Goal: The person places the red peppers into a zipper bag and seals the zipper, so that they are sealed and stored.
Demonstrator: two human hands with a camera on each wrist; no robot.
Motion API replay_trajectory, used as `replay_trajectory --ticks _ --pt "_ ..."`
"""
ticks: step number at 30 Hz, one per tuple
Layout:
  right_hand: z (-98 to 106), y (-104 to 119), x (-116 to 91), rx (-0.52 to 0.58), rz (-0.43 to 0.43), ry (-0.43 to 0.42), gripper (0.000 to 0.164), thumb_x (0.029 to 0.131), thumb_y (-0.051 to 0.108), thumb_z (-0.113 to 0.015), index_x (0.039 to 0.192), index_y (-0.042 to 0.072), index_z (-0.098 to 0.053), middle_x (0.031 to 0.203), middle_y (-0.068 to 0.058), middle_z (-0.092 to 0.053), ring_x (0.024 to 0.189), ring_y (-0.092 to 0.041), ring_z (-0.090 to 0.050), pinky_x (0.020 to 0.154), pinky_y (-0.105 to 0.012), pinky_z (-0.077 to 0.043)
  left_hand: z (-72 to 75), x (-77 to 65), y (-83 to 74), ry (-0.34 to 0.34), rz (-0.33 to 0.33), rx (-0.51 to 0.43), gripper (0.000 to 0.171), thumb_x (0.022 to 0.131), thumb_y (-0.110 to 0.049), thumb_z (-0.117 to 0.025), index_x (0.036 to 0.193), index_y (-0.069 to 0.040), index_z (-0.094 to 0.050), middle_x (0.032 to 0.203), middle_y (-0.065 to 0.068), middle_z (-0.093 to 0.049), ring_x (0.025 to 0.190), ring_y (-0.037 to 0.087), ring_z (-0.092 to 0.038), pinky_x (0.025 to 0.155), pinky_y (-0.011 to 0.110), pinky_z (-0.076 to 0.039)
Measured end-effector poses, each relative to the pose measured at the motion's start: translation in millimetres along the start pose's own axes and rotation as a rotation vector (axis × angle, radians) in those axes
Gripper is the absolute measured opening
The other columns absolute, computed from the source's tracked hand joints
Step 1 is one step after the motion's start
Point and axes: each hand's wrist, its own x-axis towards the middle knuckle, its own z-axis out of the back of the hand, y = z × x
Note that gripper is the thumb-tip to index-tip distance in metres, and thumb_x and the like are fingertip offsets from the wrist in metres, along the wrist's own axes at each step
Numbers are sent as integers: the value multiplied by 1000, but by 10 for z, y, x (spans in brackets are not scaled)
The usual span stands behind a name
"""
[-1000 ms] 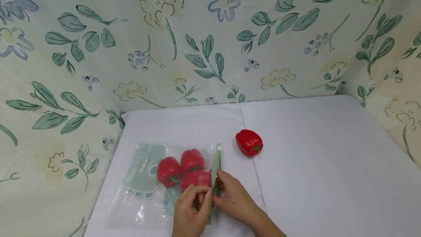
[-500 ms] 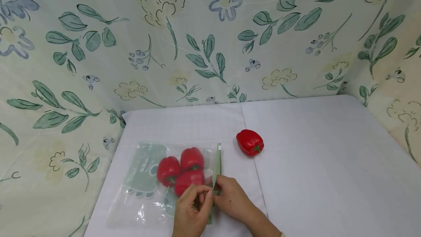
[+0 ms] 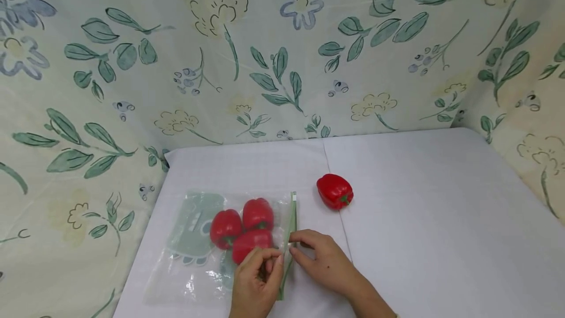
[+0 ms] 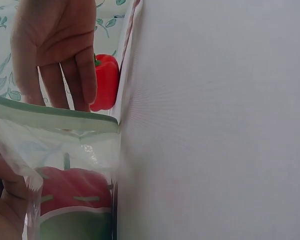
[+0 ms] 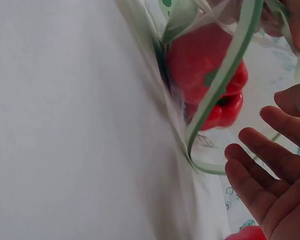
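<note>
Clear bag (image 3: 205, 271) lies on the left of the white table (image 3: 419, 220), three red peppers (image 3: 226, 228) inside. Left hand (image 3: 256, 281) pinches the bag near its green rim (image 3: 293, 207); mouth gapes. Right hand (image 3: 324, 264) by the rim, fingers extended, slightly spread, holding nothing; can't tell if a tip touches. Fourth pepper (image 3: 335, 192) sits loose beyond. My read: three in, one left out, bag unsealed.
</note>
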Motion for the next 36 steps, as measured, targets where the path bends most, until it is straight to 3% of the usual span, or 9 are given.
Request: replay_trajectory --ticks 7,14,17,21,24,28,30,33,36 --pt "289 -17 -52 24 -125 -193 22 95 18 -72 116 25 -73 115 12 -72 107 -13 -70 95 -41 -60 -3 -31 30 -7 32 10 27 80 9 -79 94 -13 -72 67 -2 -49 57 2 -46 47 9 -37" --pt "574 -53 -121 -48 -100 -408 24 97 11 -67 118 23 -72 118 5 -72 110 -18 -69 94 -43 -60 13 -17 11 -13 11 -2 26 81 8 -77 95 -13 -72 67 -2 -49 57 2 -45 47 8 -38" --pt "665 -93 -142 -79 -100 -503 21 99 13 -65 117 20 -72 119 4 -70 112 -16 -66 95 -27 -58 16 -12 10 -16 -7 -9 26 81 9 -77 95 -12 -72 67 -2 -49 57 2 -45 48 8 -38" --pt "759 -183 -147 -75 -122 -611 20 100 12 -63 118 15 -71 124 1 -68 116 -5 -59 95 -3 -44 17 -16 12 -19 -5 -4 27 81 9 -77 96 -13 -72 67 -2 -49 58 2 -45 48 8 -38" --pt "814 -255 -143 -41 -165 -661 25 100 12 -62 124 13 -68 132 -2 -64 121 -3 -54 94 2 -39 19 -21 15 -19 -1 1 27 80 9 -77 96 -13 -73 68 -2 -49 58 1 -45 48 8 -38" --pt "875 -325 -142 41 -270 -664 37 102 20 -61 138 14 -58 143 -7 -55 128 -22 -57 86 3 -40 20 -28 21 -19 1 1 28 80 9 -77 96 -13 -73 68 -2 -50 58 1 -45 47 8 -38" --pt "896 -355 -138 77 -323 -646 43 102 25 -60 144 15 -53 147 -10 -51 129 -33 -57 86 -2 -47 20 -28 23 -19 -2 1 28 80 9 -77 96 -13 -73 68 -2 -50 58 1 -45 47 8 -38" --pt "908 -405 -111 108 -376 -611 50 102 30 -60 148 16 -48 153 -12 -46 133 -38 -55 96 -25 -57 20 -23 20 -18 -6 2 28 80 9 -77 96 -13 -73 68 -2 -49 58 1 -45 47 8 -38" --pt "896 -460 -63 135 -405 -570 54 102 30 -61 151 15 -44 156 -12 -43 137 -37 -52 105 -50 -52 21 -21 21 -18 -10 4 27 80 9 -77 96 -13 -72 68 -2 -49 57 0 -44 47 8 -37"
